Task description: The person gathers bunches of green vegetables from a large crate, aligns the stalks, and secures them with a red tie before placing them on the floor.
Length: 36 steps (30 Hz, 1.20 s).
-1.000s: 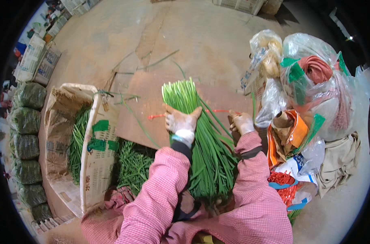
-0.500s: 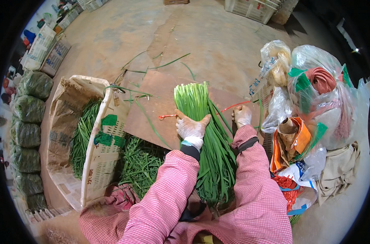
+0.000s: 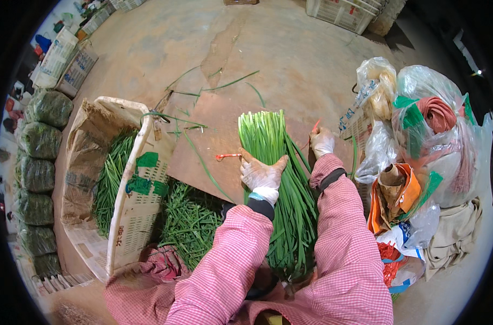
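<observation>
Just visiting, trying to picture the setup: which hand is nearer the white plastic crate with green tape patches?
Left. The left hand grips the long, leafy green bundle, right of the crate; the right hand is farther away, beyond the bundle's right side.

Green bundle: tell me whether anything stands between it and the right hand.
Only a few stray leaves, splaying from the right side of the green bundle, visibly lie between it and the right hand, which holds a red tie. Otherwise, brown board shows in the gap.
</observation>
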Tool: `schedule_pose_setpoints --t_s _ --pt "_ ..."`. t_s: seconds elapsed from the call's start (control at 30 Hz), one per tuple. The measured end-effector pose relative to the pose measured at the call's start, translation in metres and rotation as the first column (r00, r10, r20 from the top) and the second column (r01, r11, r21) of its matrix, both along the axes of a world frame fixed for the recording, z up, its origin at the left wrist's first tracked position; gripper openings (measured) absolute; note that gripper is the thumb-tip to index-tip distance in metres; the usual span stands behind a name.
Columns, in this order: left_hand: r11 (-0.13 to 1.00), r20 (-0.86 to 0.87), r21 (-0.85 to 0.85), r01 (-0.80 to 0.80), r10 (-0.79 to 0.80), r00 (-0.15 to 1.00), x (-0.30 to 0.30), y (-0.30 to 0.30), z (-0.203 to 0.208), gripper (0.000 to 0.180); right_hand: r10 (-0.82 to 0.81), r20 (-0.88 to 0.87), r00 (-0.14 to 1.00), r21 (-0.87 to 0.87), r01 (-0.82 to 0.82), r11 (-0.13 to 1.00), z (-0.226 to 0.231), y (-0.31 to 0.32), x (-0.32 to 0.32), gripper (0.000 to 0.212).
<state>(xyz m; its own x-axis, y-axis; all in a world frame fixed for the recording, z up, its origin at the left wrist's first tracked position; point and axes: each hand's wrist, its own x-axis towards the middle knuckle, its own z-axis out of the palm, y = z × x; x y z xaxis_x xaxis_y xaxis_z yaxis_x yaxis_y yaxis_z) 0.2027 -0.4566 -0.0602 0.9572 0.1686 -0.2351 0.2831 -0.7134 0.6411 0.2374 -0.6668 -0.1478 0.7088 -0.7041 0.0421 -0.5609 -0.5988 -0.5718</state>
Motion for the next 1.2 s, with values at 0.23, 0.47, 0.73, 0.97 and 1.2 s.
schedule_pose_setpoints --t_s 0.23,0.47,0.73,0.97,1.2 --pt "0.999 0.014 0.041 -0.015 0.015 1.0 -0.003 0.002 -0.003 0.121 -0.141 0.038 0.989 0.09 0.137 0.986 0.005 0.006 -0.002 0.028" --pt "0.999 -0.001 0.045 -0.01 0.01 1.0 -0.005 -0.001 -0.001 0.122 -0.089 0.033 0.995 0.207 0.081 0.975 -0.004 -0.01 0.006 0.034" --pt "1.0 -0.022 -0.01 -0.002 0.002 1.0 -0.002 0.007 -0.003 0.124 -0.154 0.365 0.918 0.727 -0.178 0.663 0.054 0.012 -0.019 0.019" --pt "0.996 -0.114 0.031 0.079 -0.075 0.991 0.002 0.01 0.002 0.126 0.501 0.397 0.769 0.641 -0.623 0.448 0.151 0.091 -0.038 0.02" --pt "0.844 -0.038 -0.49 0.218 -0.271 0.962 0.003 0.054 -0.025 0.096 0.902 0.062 0.427 0.086 -0.903 0.421 0.118 0.129 -0.005 0.013"
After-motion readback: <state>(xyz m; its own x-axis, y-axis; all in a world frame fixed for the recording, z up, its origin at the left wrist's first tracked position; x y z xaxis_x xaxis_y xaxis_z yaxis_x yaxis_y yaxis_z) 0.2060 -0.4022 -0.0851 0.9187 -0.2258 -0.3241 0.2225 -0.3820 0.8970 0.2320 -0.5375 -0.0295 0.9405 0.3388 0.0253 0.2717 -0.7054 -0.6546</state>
